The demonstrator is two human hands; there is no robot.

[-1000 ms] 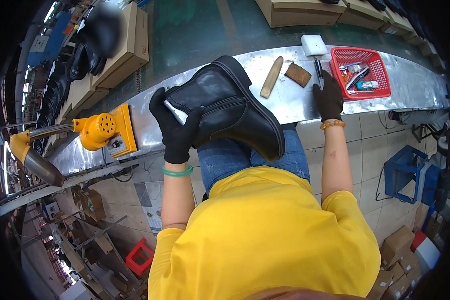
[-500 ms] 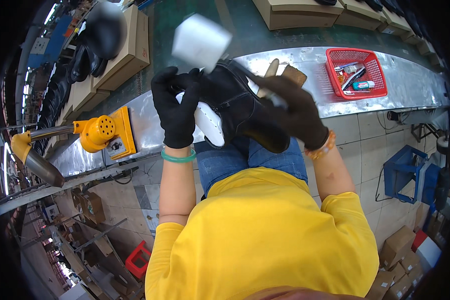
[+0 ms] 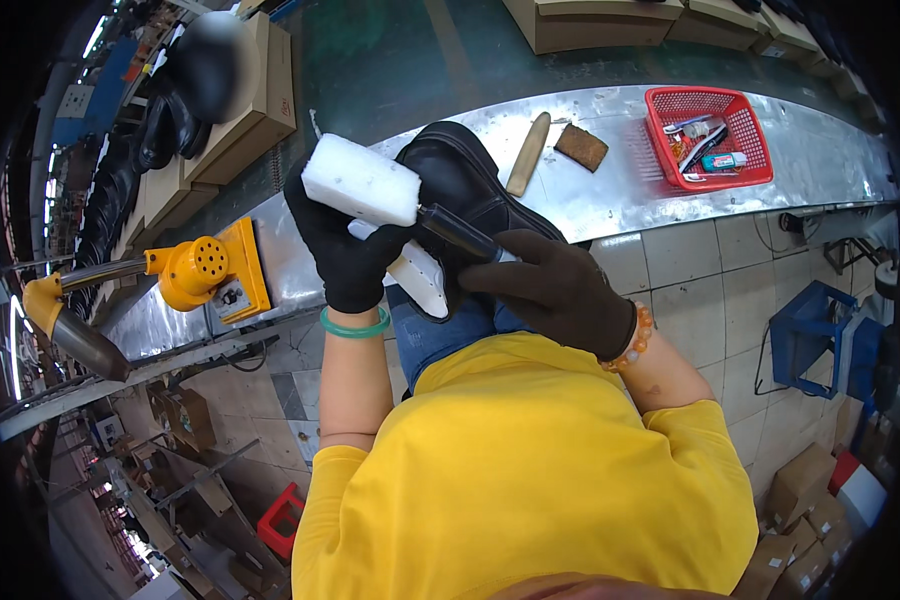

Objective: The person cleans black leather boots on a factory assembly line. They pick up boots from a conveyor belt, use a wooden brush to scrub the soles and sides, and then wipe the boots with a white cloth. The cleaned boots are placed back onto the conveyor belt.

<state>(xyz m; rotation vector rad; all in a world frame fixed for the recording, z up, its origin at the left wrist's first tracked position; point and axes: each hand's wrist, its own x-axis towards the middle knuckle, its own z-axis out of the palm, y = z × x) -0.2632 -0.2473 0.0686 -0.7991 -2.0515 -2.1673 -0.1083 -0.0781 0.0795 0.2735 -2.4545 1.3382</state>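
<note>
My left hand (image 3: 355,262), in a black glove, is closed at the near end of a black leather boot (image 3: 453,160). A white curved piece (image 3: 422,282) with small dark dots along it shows beside its fingers. My right hand (image 3: 560,290), in a dark brown glove, grips the dark handle of a white foam-block applicator (image 3: 362,180). The block lies across the front of my left hand, hiding part of its fingers and the boot's edge. The boot's rounded end points away from me over the bench.
On the metal bench (image 3: 610,205) lie a tan wooden stick (image 3: 528,155) and a brown block (image 3: 581,147). A red basket (image 3: 660,165) of small items stands right. At left is a yellow lamp-like fixture (image 3: 195,272). Cardboard boxes (image 3: 590,28) line the far side.
The white block has come down and nearer, from above the boot to in front of my left hand. My right hand has moved nearer to me, and the boot has turned.
</note>
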